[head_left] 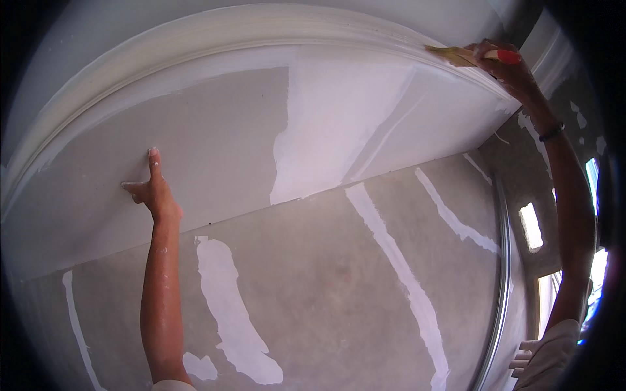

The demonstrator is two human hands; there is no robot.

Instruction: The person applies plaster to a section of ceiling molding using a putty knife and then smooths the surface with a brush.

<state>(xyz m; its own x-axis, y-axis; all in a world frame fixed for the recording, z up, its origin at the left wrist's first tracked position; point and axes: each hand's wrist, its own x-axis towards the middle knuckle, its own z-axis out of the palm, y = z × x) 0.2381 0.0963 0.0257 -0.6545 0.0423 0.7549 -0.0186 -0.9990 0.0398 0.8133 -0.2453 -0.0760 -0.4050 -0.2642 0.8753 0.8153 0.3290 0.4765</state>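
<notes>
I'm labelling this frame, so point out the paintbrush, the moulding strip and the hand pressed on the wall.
paintbrush (450, 55), head view, on its bristles.
moulding strip (215, 32), head view, middle of the curved white band.
left hand (151, 189), head view, on the back of the hand.

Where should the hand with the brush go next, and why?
Probably a short stroke leftward along the cornice moulding: the right hand holds the paintbrush with bristles on its right end, while the left hand braces on the board.
</notes>
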